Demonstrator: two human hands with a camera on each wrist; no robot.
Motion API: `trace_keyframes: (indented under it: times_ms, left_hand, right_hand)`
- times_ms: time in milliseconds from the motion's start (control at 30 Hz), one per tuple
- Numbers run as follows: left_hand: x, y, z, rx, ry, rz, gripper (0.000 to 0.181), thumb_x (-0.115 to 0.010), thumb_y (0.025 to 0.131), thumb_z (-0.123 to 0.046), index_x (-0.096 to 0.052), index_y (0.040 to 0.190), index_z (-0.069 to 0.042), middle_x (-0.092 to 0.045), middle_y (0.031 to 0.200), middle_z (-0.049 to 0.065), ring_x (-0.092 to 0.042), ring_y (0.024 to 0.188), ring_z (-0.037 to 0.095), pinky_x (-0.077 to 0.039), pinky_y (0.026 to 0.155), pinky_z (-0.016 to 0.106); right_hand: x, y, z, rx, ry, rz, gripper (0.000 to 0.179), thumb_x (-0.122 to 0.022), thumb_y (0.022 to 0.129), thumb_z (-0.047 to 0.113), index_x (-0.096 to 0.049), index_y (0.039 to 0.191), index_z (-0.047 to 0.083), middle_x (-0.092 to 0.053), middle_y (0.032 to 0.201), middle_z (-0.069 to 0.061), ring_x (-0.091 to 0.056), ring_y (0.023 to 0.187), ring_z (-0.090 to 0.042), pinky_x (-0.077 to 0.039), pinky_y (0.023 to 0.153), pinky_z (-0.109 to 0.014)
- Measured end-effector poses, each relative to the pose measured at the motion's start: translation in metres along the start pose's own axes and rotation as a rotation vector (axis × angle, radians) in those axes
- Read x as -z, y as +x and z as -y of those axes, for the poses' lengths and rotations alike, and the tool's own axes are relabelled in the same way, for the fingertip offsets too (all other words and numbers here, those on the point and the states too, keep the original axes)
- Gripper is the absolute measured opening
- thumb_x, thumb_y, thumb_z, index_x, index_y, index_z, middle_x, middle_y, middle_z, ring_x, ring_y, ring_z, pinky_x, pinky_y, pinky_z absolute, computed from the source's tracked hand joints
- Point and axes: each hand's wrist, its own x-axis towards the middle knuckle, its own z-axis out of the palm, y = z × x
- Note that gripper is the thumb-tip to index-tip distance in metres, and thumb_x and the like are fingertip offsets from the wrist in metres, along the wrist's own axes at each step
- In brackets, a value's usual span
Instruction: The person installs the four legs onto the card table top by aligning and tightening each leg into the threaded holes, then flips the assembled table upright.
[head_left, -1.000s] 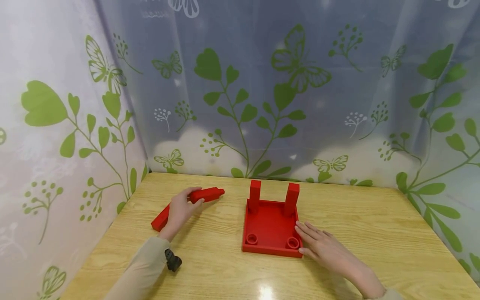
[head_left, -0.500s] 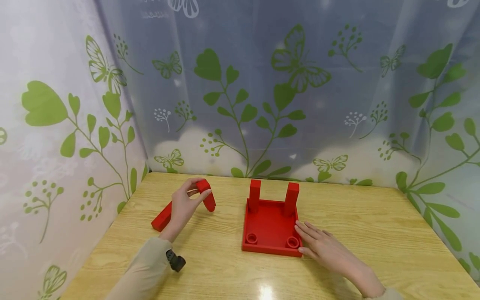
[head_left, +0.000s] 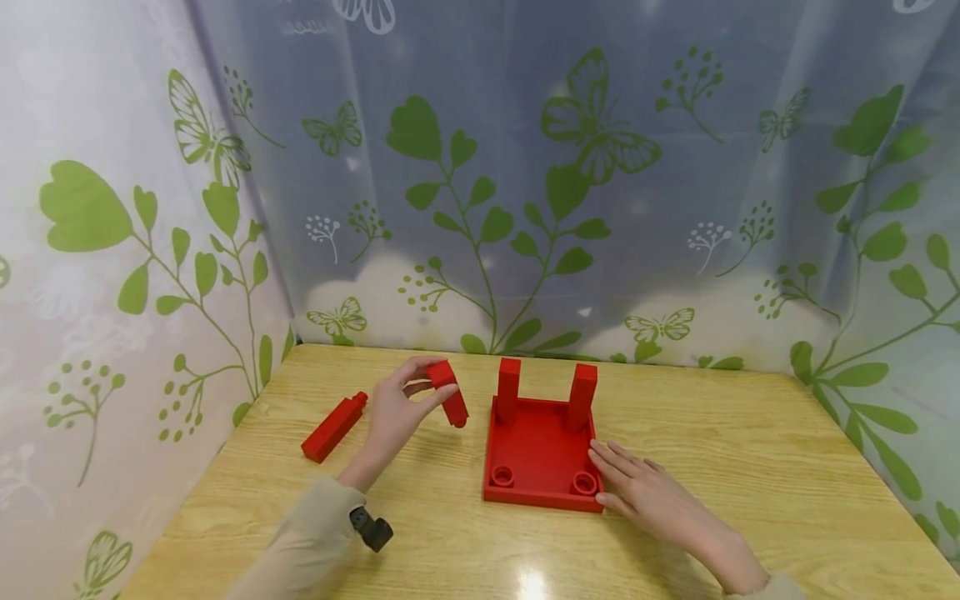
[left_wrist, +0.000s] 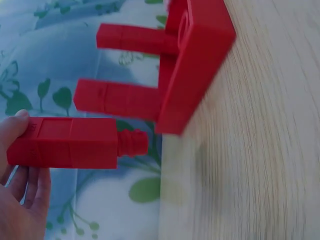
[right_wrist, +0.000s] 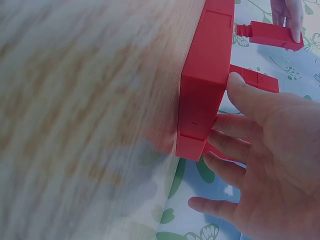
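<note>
A red square tray-like base (head_left: 542,454) lies on the table, two red legs (head_left: 508,392) upright in its far corners and round sockets (head_left: 585,483) in its near corners. My left hand (head_left: 395,412) pinches a loose red leg (head_left: 450,396) between thumb and fingers, left of the base and above the table. That leg's threaded end (left_wrist: 133,143) shows in the left wrist view and tips downward in the head view. With fingers extended, my right hand (head_left: 652,500) touches the right side of the base; in the right wrist view its thumb rests at the rim.
Another red leg (head_left: 334,427) lies on the wooden table (head_left: 712,433) at the left, its threaded end pointing away. A curtain (head_left: 480,208) with printed leaves and butterflies stands behind the table and along both sides.
My left hand has lifted the leg, turned it from lying sideways to threaded end down, and carried it right toward the base. The right hand has stayed at the base.
</note>
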Motion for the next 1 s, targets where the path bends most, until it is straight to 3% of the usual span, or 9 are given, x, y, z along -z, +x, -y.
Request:
trace_keyframes:
  times_ms: [133,400,633,800,1000]
  left_hand:
    - [-0.015,-0.002,-0.009,-0.021,-0.036,0.033,0.041,-0.086,0.082,-0.011,-0.073,0.120,-0.009,-0.073,0.111,0.009,-0.067,0.102,0.024,-0.058,0.091,0.048]
    - [-0.050,-0.004,-0.024,0.001,-0.076,0.094,0.040,-0.085,0.082,-0.009,-0.073,0.120,-0.009,-0.072,0.113,0.006,-0.066,0.102,0.021,-0.058,0.092,0.044]
    - [-0.081,-0.008,-0.040,-0.003,-0.088,0.172,0.039,-0.085,0.084,-0.014,-0.073,0.121,-0.012,-0.072,0.110,0.005,-0.067,0.100,0.022,-0.058,0.092,0.037]
    - [-0.102,-0.012,-0.050,-0.010,-0.088,0.229,0.040,-0.084,0.084,-0.019,-0.072,0.122,-0.012,-0.073,0.112,0.005,-0.070,0.099,0.026,-0.058,0.091,0.042]
    - [-0.123,-0.019,-0.055,0.016,-0.102,0.291,0.040,-0.085,0.084,-0.024,-0.073,0.122,-0.018,-0.074,0.112,-0.003,-0.070,0.098,0.018,-0.058,0.091,0.034]
  right_hand:
    - [0.000,0.000,-0.001,0.005,0.001,-0.001,0.061,-0.058,0.103,0.038,-0.046,0.151,0.002,-0.043,0.157,-0.016,-0.041,0.142,-0.042,-0.040,0.104,-0.068]
    - [-0.001,0.000,-0.002,0.016,-0.001,-0.002,0.061,-0.057,0.103,0.038,-0.046,0.151,0.001,-0.043,0.157,-0.017,-0.041,0.142,-0.042,-0.041,0.104,-0.068]
    - [-0.002,-0.001,-0.002,0.009,-0.011,0.002,0.061,-0.056,0.103,0.040,-0.047,0.151,0.003,-0.043,0.157,-0.015,-0.041,0.142,-0.041,-0.041,0.104,-0.067]
    - [-0.001,-0.001,-0.002,0.012,-0.012,-0.006,0.061,-0.058,0.102,0.038,-0.047,0.151,0.002,-0.044,0.156,-0.016,-0.042,0.142,-0.041,-0.042,0.103,-0.067]
    - [-0.001,-0.001,-0.002,0.014,-0.018,-0.014,0.060,-0.058,0.103,0.036,-0.047,0.151,0.002,-0.045,0.156,-0.016,-0.042,0.142,-0.040,-0.043,0.102,-0.067]
